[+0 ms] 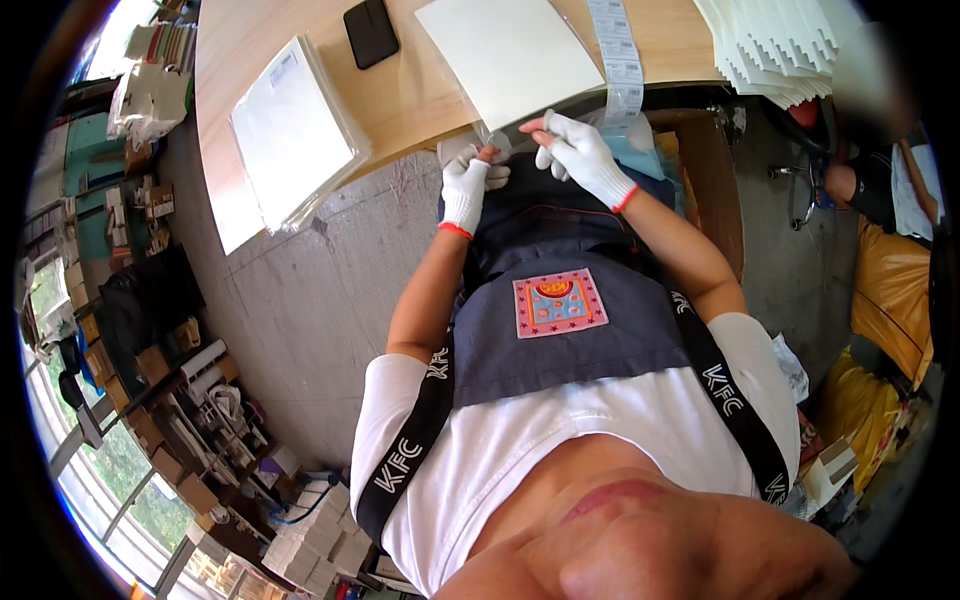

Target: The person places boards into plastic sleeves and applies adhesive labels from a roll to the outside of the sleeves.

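A white sheet (510, 58) in a clear plastic bag (488, 136) lies at the table's near edge, its transparent end hanging toward me. My left hand (466, 186), in a white fingertip-less glove with a red cuff, has its fingers closed by that end and pinches the film. My right hand (585, 158), gloved alike, is held just right of it, below the sheet's near corner. Its bare thumb and forefinger are drawn together; anything thin between them is too small to make out. A strip of printed labels (617, 62) hangs over the edge beside the sheet.
On the wooden table (408, 110) are a bagged white stack (295, 135) at left, a black phone (371, 34) and white sheets with stepped edges (765, 40) at right. A cardboard box (712, 170) stands below the edge. Another person's knee (842, 184) shows at far right.
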{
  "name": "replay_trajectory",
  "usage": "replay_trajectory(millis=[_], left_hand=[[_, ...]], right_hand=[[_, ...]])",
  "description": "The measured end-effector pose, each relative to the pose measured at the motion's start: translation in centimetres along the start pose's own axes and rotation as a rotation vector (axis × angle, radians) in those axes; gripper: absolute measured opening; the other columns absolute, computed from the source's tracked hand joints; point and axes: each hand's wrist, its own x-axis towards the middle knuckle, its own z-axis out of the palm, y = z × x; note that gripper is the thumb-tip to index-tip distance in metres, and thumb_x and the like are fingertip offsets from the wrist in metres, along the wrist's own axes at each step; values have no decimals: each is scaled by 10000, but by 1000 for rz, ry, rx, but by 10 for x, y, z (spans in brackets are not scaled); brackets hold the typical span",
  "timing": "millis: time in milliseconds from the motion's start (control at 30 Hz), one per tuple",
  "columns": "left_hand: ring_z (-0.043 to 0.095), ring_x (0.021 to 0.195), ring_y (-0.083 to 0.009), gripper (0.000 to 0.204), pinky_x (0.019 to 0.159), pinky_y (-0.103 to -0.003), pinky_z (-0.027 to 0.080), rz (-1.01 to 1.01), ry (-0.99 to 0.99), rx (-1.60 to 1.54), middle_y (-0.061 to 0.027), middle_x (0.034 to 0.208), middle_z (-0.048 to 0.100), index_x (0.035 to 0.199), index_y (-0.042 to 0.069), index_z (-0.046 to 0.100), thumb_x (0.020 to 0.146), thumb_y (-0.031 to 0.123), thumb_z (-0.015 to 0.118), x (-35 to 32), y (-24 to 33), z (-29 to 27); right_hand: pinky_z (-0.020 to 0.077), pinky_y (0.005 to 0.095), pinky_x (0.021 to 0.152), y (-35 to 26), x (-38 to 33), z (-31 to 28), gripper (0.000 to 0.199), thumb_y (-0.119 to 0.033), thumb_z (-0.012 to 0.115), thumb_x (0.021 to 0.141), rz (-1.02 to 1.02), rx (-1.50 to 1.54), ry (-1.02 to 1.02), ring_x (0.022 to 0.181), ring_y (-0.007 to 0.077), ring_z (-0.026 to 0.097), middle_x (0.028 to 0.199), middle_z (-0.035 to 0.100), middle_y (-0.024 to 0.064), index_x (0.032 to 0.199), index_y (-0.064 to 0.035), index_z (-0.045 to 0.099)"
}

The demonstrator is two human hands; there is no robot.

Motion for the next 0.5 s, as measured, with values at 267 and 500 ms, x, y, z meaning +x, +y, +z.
replay_trajectory(millis=[267,500], left_hand=[[651,651,-178,236,595,-291,552,-48,-103,-9,-133,857,669,951,-18,605,893,210,590,1,9,-5],[647,620,-172,232,561,-277,547,-2,13,80,-151,888,684,906,-38,610,896,193,590,-10,6,-25]], right_hand=[[475,409,462,14,40,31,186,-295,565,819,-584,-1248,29,540,284,629,581,608,99,860,-120,516],[462,209,545,9,-12,-82,130,-15,560,812,-173,83,494,662,108,571,829,604,73,942,-11,563]])
